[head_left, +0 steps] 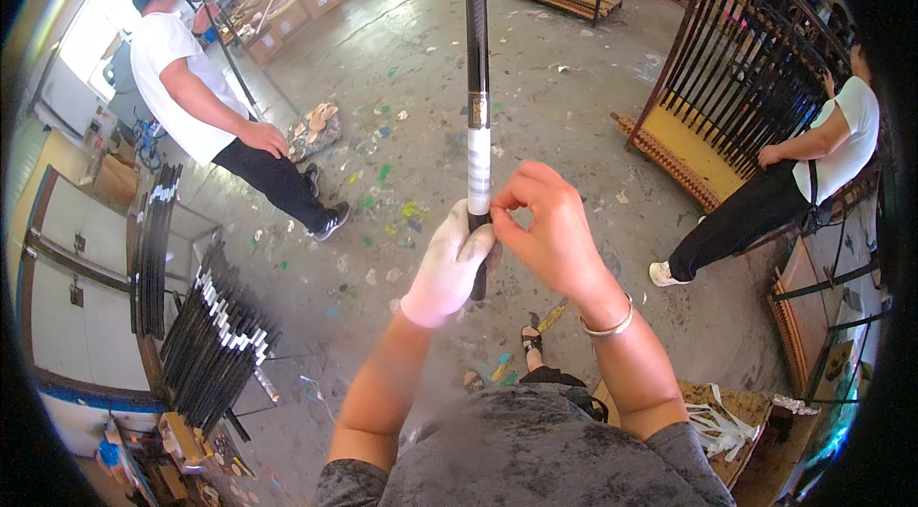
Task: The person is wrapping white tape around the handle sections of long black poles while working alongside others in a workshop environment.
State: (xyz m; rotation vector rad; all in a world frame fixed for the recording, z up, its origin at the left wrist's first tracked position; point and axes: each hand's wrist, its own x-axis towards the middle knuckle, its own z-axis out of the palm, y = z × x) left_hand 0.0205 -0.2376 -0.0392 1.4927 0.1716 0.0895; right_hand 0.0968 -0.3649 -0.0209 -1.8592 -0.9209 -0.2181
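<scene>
A glossy black fishing rod (pixel 478 38) stands nearly upright in front of me, with gold trim above a white banded section (pixel 479 172). My left hand (pixel 446 263), in a thin white glove, is closed round its dark lower end, just under the white section. The butt sticks out below that grip. My right hand (pixel 547 225) is bare, with a bangle at the wrist. Its thumb and forefinger are pinched together against the rod's right side, beside the left thumb. Whatever lies between those fingertips is too small to make out.
At left stands a person in white (pixel 191 86); another (pixel 822 143) works at a rack of black rods (pixel 727 77). Bundled rods with white bands (pixel 215 344) lean at lower left. White strips (pixel 722 426) lie on a bench at lower right. Scraps litter the floor (pixel 411 210).
</scene>
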